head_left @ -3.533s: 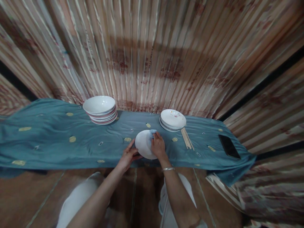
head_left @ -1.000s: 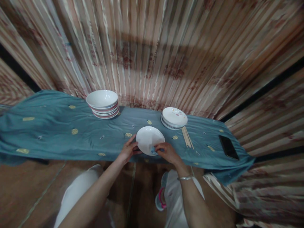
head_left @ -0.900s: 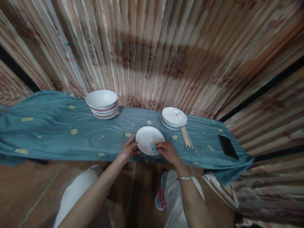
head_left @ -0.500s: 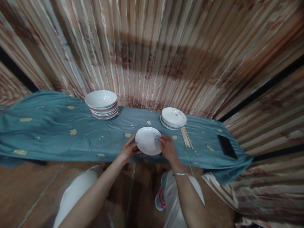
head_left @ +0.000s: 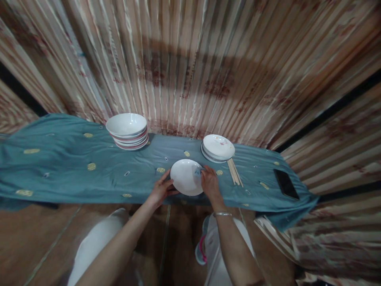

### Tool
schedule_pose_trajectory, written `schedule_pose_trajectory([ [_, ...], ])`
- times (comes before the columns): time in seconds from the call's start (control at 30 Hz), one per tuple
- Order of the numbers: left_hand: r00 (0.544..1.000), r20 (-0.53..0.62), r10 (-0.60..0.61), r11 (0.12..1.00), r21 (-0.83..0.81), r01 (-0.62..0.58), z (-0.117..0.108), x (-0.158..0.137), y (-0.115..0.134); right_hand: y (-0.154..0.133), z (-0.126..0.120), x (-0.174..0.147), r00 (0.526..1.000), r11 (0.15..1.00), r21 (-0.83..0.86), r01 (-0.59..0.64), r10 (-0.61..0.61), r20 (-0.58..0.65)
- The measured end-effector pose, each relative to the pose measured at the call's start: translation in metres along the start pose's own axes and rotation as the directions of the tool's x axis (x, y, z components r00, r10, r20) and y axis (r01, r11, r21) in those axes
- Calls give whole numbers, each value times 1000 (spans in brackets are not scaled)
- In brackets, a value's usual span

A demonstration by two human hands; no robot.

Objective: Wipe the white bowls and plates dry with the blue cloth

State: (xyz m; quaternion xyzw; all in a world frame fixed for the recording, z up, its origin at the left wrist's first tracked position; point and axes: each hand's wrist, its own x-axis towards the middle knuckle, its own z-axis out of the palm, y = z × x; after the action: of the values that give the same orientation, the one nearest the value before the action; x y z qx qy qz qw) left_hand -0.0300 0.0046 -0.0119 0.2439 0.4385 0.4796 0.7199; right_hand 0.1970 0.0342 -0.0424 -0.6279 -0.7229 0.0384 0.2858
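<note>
A white plate (head_left: pixel 185 178) with a small blue mark near its right side is held between my two hands, over the front part of the cloth-covered table. My left hand (head_left: pixel 162 190) grips its left rim, thumb on top and fingers beneath. At the right rim, my right hand (head_left: pixel 210 182) is closed on the edge by the blue mark; its fingertips are partly hidden. Behind and to the right is a stack of plates (head_left: pixel 218 147), the top one bearing a floral print. Chopsticks (head_left: pixel 235 172) lie just in front of that stack.
A stack of white bowls (head_left: pixel 127 129) with red bands stands at the back left. A black phone (head_left: pixel 286 184) lies at the table's right end. The teal tablecloth (head_left: pixel 68 174) reaches the front edge, and a pleated curtain (head_left: pixel 178 71) hangs right behind.
Almost nothing differs. The right hand has shifted very slightly at the plate's rim, and the whole view has moved a touch.
</note>
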Motion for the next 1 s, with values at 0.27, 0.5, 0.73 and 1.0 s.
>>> schedule_pose_trajectory([
  [0.27,1000,1,0,999,-34,0,-4,0,-3,0,15,7,993,996,93,-2,13,-118],
  [0.5,1000,27,10,1000,-3,-10,-15,7,-12,1,21,7,988,1000,-12,6,-8,-157],
  [0.73,999,36,22,1000,-5,-22,-17,9,-15,11,27,2,974,991,-117,67,-91,-206],
  [1.0,999,25,29,1000,-10,-29,-15,3,-13,10,36,13,977,997,-42,58,-65,-201],
])
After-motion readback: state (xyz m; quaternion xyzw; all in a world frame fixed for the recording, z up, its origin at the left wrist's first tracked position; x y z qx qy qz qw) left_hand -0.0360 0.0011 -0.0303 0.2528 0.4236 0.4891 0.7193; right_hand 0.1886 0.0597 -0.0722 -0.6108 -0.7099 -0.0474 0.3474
